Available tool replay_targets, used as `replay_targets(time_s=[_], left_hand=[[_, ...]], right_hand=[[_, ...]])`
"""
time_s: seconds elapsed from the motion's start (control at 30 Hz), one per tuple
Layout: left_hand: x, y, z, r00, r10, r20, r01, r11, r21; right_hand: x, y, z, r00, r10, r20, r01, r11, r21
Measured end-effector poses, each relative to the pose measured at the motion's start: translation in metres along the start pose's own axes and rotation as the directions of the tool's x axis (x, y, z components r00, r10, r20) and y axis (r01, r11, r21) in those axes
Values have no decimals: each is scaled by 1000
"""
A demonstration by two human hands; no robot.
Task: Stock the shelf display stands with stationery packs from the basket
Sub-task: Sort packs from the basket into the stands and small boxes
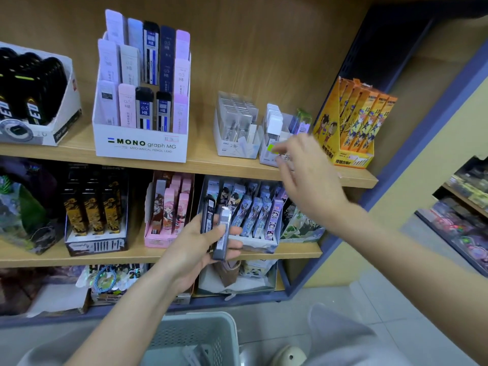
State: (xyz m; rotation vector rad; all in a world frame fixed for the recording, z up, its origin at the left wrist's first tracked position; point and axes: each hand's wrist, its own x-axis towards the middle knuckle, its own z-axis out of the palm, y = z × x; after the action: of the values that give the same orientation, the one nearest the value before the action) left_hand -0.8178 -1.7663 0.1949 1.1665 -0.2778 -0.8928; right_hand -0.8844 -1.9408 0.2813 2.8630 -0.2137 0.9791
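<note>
Two or three dark lead packs are clasped in the left grip, tilted a bit, in front of the mid shelf and its anime-print stand. The right grip is stretched up to the top shelf, at a small white stand just beside the orange stand. It's motion-blurred tbh, so wide or pinching can't be told; a green tag is seen right at it. The big MONO stand is parked further left on the same shelf, well apart from both grips. The basket is seen at the bottom between the arms, w/ sth dark inside, too blurry to ID.
</note>
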Motion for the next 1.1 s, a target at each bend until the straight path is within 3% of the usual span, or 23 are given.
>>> replay_targets(time_s=[0.07, 0.17, 0.33, 0.43, 0.57, 0.73, 0.83, 0.93, 1.0, 1.1], left_hand=[[-1, -1, 1, 999, 29, -17, -28, 998, 54], [-2, -3, 1, 997, 78, -15, -76, 989, 129], [-3, -8, -1, 986, 165, 16, -163, 949, 270], [-3, -8, -1, 988, 150, 32, -153, 944, 292], [-1, -6, -1, 986, 162, 43, -168, 944, 285], [4, -8, -6, 902, 420, 97, -412, 772, 484], [10, -14, -11, 860, 499, 105, -451, 649, 612], [9, -16, -11, 848, 516, 121, -449, 579, 680], [5, -15, -11, 847, 514, 133, -458, 580, 674], [5, -12, -15, 852, 515, 96, -456, 639, 619]], right_hand=[[-17, -17, 7, 981, 18, 192, -45, 989, 138], [-36, -36, 22, 902, 101, 421, -246, 920, 306], [-40, -43, 36, 819, 158, 551, -462, 751, 471], [-38, -42, 34, 811, 150, 565, -519, 630, 577], [-35, -38, 25, 845, 121, 522, -492, 560, 667], [-38, -38, 19, 821, 132, 556, -551, 440, 709], [-43, -43, 19, 783, 154, 602, -608, 392, 690], [-46, -48, 19, 757, 217, 616, -653, 229, 722], [-45, -50, 19, 745, 259, 615, -663, 185, 726], [-42, -52, 15, 752, 286, 594, -655, 224, 721]])
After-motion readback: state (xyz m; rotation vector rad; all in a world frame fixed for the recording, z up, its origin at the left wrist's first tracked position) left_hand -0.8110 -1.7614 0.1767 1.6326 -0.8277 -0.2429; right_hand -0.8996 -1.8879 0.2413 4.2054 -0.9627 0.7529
